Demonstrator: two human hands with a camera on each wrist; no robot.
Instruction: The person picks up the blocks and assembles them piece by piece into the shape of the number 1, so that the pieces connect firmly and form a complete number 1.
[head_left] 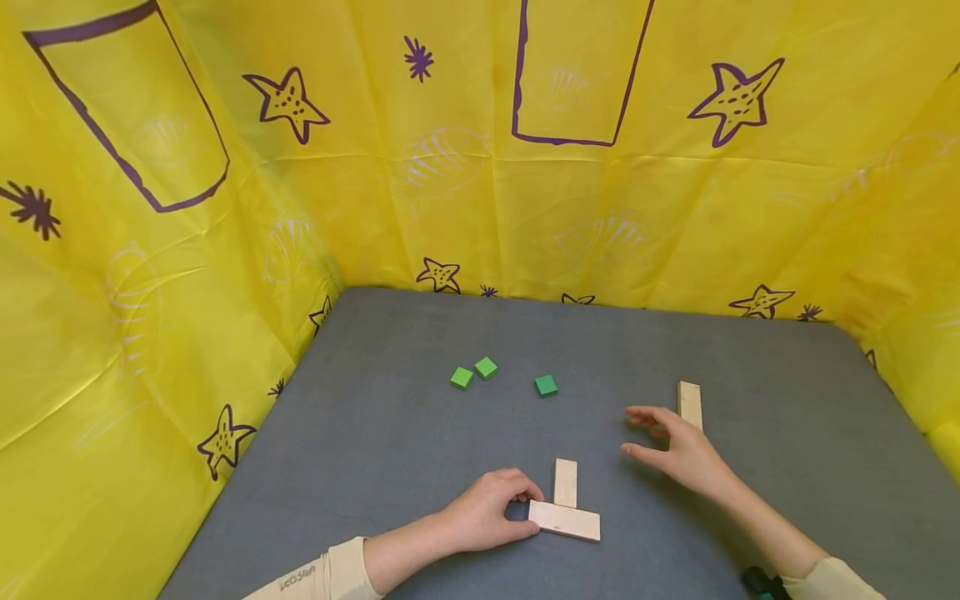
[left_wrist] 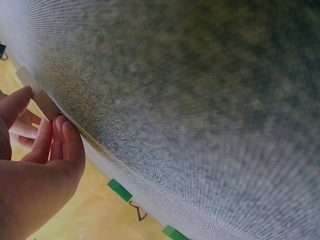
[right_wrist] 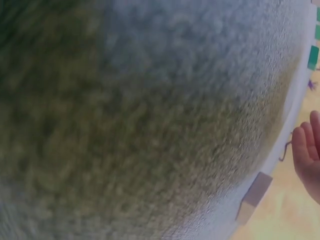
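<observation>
My left hand (head_left: 495,510) pinches the left end of a pale wooden block (head_left: 565,521) between thumb and fingers. This block lies crosswise on the table. A second wooden block (head_left: 566,482) extends away from its far side, and the two appear to touch in a T shape. In the left wrist view, the fingertips (left_wrist: 59,122) are at the end of the gripped block (left_wrist: 45,102). My right hand (head_left: 686,454) is over the table, fingers apart and holding nothing. Just beyond it lies a third wooden block (head_left: 690,403), its near end hidden by the hand.
Two light green square blocks (head_left: 462,377) lie close together farther back, with a darker green square block (head_left: 546,386) to their right. A yellow cloth (head_left: 450,200) with drawings surrounds the grey table (head_left: 375,400). Something dark (head_left: 761,581) is beside the right sleeve.
</observation>
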